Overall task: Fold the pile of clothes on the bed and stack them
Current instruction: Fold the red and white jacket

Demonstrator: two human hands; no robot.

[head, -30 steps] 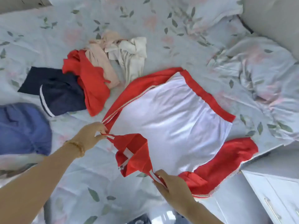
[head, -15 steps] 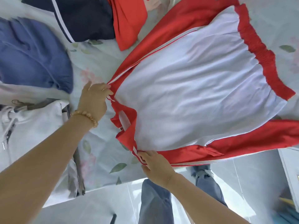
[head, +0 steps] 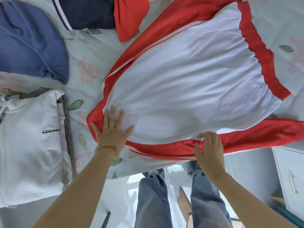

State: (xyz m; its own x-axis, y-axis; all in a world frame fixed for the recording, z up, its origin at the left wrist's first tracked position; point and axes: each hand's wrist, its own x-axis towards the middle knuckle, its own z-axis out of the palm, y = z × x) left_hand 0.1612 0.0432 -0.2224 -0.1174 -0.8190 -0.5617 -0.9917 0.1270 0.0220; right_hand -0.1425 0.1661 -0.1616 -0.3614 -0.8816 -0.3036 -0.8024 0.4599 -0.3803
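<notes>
A red and white jacket lies spread flat on the floral bed sheet, white back panel up, red sleeves folded along both sides. My left hand presses flat with spread fingers on its near left corner, by the collar end. My right hand rests on the near red sleeve, fingers bent at its white stripe. A folded white garment with black lettering lies at the left. Beyond it sits a blue garment. A navy piece and another red piece lie at the top.
The bed's near edge runs under my hands; my legs in blue jeans stand on the pale floor below it. A white cabinet with a metal handle stands at the lower right. A dark strap lies beside the white garment.
Both hands let go of the collar and sleeve edge they pinched. The left hand now lies flat on the jacket; the right hand moved right along the near sleeve. The collar is tucked flat.
</notes>
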